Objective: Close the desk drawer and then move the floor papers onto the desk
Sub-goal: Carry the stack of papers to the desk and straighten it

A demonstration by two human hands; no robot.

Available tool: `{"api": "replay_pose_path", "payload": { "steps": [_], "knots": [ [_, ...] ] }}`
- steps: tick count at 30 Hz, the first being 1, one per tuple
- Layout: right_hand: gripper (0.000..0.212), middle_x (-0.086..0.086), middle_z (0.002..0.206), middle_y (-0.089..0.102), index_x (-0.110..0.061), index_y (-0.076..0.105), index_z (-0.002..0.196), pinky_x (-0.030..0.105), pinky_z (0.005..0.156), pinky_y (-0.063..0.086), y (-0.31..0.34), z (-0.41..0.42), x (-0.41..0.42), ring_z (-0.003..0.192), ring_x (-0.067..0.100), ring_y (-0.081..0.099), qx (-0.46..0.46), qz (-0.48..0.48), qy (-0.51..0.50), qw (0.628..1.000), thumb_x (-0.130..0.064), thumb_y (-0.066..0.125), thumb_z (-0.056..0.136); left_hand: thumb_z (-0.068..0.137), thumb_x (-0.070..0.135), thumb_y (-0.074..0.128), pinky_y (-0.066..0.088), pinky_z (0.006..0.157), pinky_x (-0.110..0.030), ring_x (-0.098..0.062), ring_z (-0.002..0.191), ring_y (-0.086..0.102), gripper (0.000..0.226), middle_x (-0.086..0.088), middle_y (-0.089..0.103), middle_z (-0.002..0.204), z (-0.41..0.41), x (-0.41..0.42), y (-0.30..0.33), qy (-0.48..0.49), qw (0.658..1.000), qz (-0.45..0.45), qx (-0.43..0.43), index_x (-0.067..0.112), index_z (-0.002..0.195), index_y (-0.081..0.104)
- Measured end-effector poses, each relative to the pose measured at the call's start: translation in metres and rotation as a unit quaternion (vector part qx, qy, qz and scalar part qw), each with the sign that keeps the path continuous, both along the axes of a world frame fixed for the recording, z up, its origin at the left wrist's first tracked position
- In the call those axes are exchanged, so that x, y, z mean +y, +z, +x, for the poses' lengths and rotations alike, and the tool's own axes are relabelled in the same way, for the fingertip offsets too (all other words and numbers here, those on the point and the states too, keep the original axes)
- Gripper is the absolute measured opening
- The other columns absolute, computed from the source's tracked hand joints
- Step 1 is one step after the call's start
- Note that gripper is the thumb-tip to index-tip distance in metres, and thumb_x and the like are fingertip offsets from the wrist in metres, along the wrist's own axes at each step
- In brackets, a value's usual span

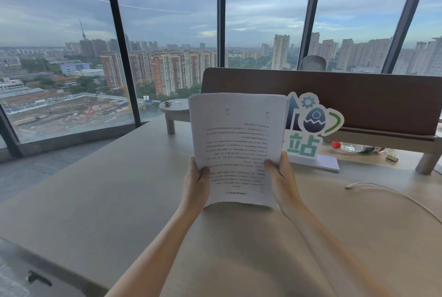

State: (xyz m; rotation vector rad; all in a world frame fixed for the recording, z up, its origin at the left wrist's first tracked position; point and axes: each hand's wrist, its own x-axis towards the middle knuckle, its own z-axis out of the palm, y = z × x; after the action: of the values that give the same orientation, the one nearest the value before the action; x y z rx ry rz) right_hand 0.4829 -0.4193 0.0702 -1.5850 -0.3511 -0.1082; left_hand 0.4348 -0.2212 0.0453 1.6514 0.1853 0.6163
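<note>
Both hands, left (197, 180) & right (278, 173), pinching papers (235, 143) at bottom corners above desk (107, 191); light, floppy, prob. slide-prone.

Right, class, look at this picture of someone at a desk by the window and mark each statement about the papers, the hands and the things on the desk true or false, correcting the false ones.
1. Both hands hold the papers. True: the left hand grips the lower left edge and the right hand the lower right.
2. The papers lie flat on the desk. False: they are held up above it.
3. A colourful cut-out sign stands behind the papers to the right. True.
4. The sheets are blank. False: the top sheet shows lines of printed text.
5. A white cable lies on the desk to the right. True.
6. The bottle stands upright. False: it lies on its side.
</note>
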Motion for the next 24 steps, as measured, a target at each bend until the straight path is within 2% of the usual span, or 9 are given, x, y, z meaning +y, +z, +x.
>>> {"api": "replay_pose_path", "payload": {
  "steps": [3,6,8,11,13,15,18,22,24],
  "knots": [
    [0.031,-0.026,0.111,0.062,-0.041,0.049,0.110,0.017,0.080,0.043,-0.009,-0.002,0.002,0.090,-0.022,0.058,0.012,-0.021,0.008,1.000,-0.012,0.044,0.102,0.086,0.014,0.041,0.049,0.094,-0.058,-0.020,0.104,0.062,0.027,0.026,0.064,0.095,-0.001,0.001,-0.010,-0.007,1.000,0.009,0.028,0.038,0.099,0.045],
    [0.026,-0.025,0.110,0.063,-0.032,0.050,0.116,0.017,0.080,0.044,-0.007,0.003,0.006,0.090,-0.020,0.060,0.010,-0.018,0.004,1.000,-0.010,0.045,0.102,0.083,0.014,0.042,0.050,0.092,-0.058,-0.024,0.103,0.061,0.025,0.014,0.063,0.098,0.000,0.004,-0.007,0.008,0.999,0.013,0.041,0.033,0.098,0.046],
    [0.026,-0.022,0.111,0.065,-0.027,0.050,0.120,0.019,0.081,0.047,0.000,0.007,0.011,0.093,-0.015,0.062,0.006,-0.020,-0.007,1.000,-0.010,0.046,0.101,0.083,0.012,0.046,0.052,0.086,-0.058,-0.030,0.099,0.062,0.018,0.001,0.064,0.097,0.000,0.009,0.000,0.030,0.998,0.009,0.048,0.024,0.096,0.047],
    [0.028,-0.015,0.113,0.065,-0.031,0.046,0.121,0.027,0.080,0.051,0.011,0.011,0.024,0.100,0.003,0.065,0.018,-0.027,0.002,0.999,-0.011,0.047,0.100,0.087,0.005,0.051,0.053,0.082,-0.055,-0.036,0.098,0.063,0.012,-0.017,0.064,0.102,0.000,0.023,0.005,0.069,0.996,-0.005,0.053,0.011,0.097,0.050],
    [0.032,-0.010,0.113,0.065,-0.031,0.045,0.125,0.027,0.077,0.052,0.016,0.014,0.038,0.101,0.009,0.065,0.035,-0.037,0.002,0.999,-0.012,0.048,0.099,0.086,0.004,0.052,0.054,0.083,-0.054,-0.035,0.097,0.064,0.014,-0.018,0.065,0.104,-0.002,0.034,0.005,0.086,0.994,-0.011,0.062,0.010,0.099,0.053],
    [0.034,-0.008,0.113,0.067,-0.027,0.049,0.127,0.029,0.081,0.051,0.016,0.020,0.055,0.102,0.011,0.065,0.048,-0.057,0.007,0.997,-0.010,0.048,0.097,0.085,0.005,0.049,0.055,0.078,-0.053,-0.035,0.092,0.064,0.015,-0.015,0.066,0.100,-0.006,0.045,0.005,0.101,0.992,-0.029,0.075,0.008,0.099,0.056],
    [0.038,-0.007,0.113,0.070,-0.026,0.059,0.123,0.040,0.094,0.054,0.011,0.028,0.088,0.106,0.017,0.066,0.088,-0.085,0.028,0.992,-0.009,0.044,0.092,0.089,0.007,0.038,0.048,0.066,-0.037,-0.029,0.081,0.060,0.021,-0.010,0.065,0.089,-0.010,0.070,0.006,0.145,0.982,-0.076,0.092,0.003,0.092,0.058],
    [0.033,0.005,0.106,0.073,-0.015,0.064,0.112,0.048,0.085,0.059,0.002,0.041,0.134,0.095,0.027,0.070,0.180,-0.094,0.067,0.977,-0.003,0.039,0.094,0.086,0.003,0.039,0.049,0.059,-0.031,-0.024,0.074,0.062,0.028,-0.010,0.069,0.090,-0.012,0.115,0.006,0.206,0.967,-0.043,0.141,0.003,0.096,0.065],
    [0.029,0.009,0.103,0.072,-0.010,0.062,0.113,0.046,0.082,0.060,-0.003,0.050,0.156,0.089,0.028,0.070,0.204,-0.103,0.094,0.969,0.000,0.041,0.095,0.085,0.005,0.044,0.054,0.061,-0.035,-0.025,0.071,0.064,0.027,-0.012,0.072,0.089,-0.009,0.141,0.002,0.213,0.961,-0.016,0.176,0.002,0.098,0.068]
  ]
}}
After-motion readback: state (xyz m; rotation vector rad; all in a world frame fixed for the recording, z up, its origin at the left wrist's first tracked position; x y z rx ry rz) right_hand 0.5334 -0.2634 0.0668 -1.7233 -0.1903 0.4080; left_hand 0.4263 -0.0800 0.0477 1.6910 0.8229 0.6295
